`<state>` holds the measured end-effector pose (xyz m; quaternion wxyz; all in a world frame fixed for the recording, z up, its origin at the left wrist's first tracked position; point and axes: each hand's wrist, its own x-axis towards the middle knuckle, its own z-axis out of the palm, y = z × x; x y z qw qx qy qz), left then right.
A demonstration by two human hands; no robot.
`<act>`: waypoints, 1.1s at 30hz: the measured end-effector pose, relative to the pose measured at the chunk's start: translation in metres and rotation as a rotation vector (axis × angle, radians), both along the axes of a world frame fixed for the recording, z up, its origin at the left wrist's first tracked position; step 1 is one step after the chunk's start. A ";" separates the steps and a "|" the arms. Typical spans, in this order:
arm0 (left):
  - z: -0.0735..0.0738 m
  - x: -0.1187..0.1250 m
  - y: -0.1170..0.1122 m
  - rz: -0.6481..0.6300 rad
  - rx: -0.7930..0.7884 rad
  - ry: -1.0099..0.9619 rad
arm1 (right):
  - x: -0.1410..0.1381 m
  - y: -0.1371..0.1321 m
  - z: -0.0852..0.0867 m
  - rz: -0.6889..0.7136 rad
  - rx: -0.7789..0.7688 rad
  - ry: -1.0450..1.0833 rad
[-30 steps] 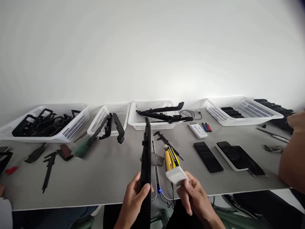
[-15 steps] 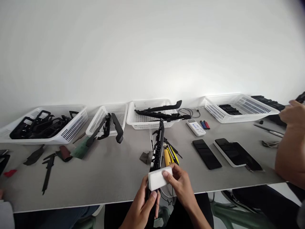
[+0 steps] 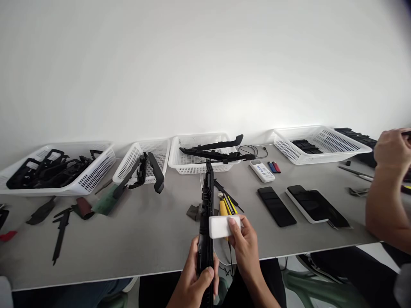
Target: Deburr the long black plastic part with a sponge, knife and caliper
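Observation:
My left hand (image 3: 197, 280) is wrapped around the near end of a long black plastic part (image 3: 206, 214) that points away from me over the grey table (image 3: 144, 239). My right hand (image 3: 245, 248) grips a white block (image 3: 223, 226) and presses it against the side of the black part, about halfway along. Both hands are at the table's near edge, in the middle of the view.
Several white baskets (image 3: 96, 171) with black parts line the back. Yellow-handled tools (image 3: 224, 207), a remote (image 3: 261, 170), lighters (image 3: 274, 167), two dark phones (image 3: 276, 206) and loose black parts lie on the table. Another person's arm (image 3: 385, 192) is at the right.
My right hand brought the white block from beside the black part onto it and slid it along. The black part swung slightly. The other person's hand rose at the right.

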<state>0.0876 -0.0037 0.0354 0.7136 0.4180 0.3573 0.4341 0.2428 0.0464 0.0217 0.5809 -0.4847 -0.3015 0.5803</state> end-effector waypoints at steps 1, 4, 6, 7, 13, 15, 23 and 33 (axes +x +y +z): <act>-0.003 0.000 0.000 0.005 0.005 -0.015 | 0.000 0.000 -0.001 -0.018 -0.011 0.007; -0.009 -0.001 0.001 0.046 0.043 -0.051 | 0.001 0.000 -0.002 0.034 -0.029 0.022; -0.009 0.000 0.002 0.047 0.052 -0.068 | 0.002 -0.001 -0.001 0.032 -0.038 0.014; -0.007 0.000 0.002 0.042 0.042 -0.070 | 0.003 -0.001 0.000 0.028 -0.043 0.010; 0.007 0.001 0.002 0.021 -0.056 -0.021 | 0.007 0.002 0.004 0.035 -0.078 0.003; 0.002 0.001 0.002 0.010 -0.050 -0.040 | 0.009 0.002 0.003 0.051 -0.074 -0.010; -0.016 -0.002 0.000 0.007 -0.063 -0.074 | 0.025 0.003 0.001 0.278 -0.095 -0.043; -0.006 -0.011 0.001 -0.197 -0.078 -0.091 | 0.045 0.021 0.011 0.506 -0.069 -0.119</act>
